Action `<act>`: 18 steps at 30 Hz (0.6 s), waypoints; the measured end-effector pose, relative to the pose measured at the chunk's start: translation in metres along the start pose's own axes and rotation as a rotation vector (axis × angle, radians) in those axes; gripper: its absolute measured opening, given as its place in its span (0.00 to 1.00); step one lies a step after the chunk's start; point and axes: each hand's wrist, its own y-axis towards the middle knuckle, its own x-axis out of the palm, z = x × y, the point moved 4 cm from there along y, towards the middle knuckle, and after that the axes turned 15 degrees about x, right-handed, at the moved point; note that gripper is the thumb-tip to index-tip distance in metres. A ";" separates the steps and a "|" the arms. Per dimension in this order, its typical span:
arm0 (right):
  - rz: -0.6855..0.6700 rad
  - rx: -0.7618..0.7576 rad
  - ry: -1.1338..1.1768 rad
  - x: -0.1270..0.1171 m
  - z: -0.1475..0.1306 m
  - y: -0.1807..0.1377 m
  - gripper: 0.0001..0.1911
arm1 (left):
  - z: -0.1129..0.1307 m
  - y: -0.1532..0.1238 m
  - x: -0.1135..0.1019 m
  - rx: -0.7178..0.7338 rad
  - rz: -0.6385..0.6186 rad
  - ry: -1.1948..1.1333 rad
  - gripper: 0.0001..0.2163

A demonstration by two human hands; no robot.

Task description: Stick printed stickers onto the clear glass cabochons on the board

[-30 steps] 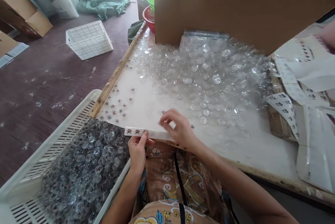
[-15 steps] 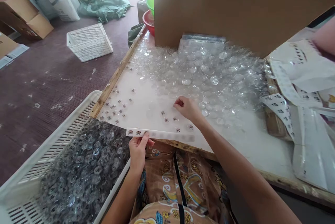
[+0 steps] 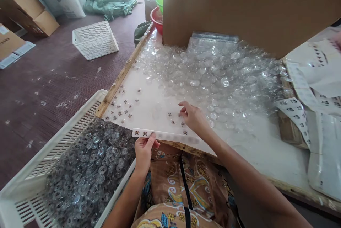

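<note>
My left hand (image 3: 144,151) pinches the left end of a narrow white sticker strip (image 3: 165,135) lying along the near edge of the white table (image 3: 266,149). My right hand (image 3: 194,117) rests on the table just beyond the strip, fingers curled over small printed stickers and clear glass domes (image 3: 176,118); what it pinches is hidden. A big heap of clear glass domes (image 3: 213,71) covers the table's middle and back. Finished domes with stickers (image 3: 118,109) lie scattered at the table's left corner.
A white slatted crate (image 3: 53,157) full of glass domes sits at my lower left. A tall cardboard box (image 3: 239,4) stands at the back. Sticker sheets and backing paper (image 3: 306,114) pile up at the right. A small white basket (image 3: 95,39) lies on the floor.
My right hand went from the strip out toward the dome heap, then came back a little to the stickers near the strip. The left hand kept hold of the strip's end.
</note>
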 end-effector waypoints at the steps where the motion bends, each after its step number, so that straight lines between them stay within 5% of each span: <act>1: -0.033 -0.051 0.043 0.002 -0.009 -0.008 0.15 | 0.000 0.000 0.000 0.004 -0.007 0.009 0.15; 4: -0.266 -0.247 0.204 0.015 -0.043 -0.038 0.16 | -0.002 -0.002 0.001 0.017 -0.046 0.015 0.15; 7: -0.352 -0.328 0.214 0.021 -0.066 -0.057 0.05 | 0.000 -0.003 -0.003 0.061 -0.046 0.005 0.15; 12: -0.317 -0.390 0.160 0.021 -0.065 -0.065 0.07 | 0.003 -0.002 -0.011 0.103 -0.015 -0.020 0.14; 18: -0.108 -0.509 0.087 0.020 -0.062 -0.076 0.08 | -0.011 0.001 -0.011 0.043 0.019 -0.020 0.15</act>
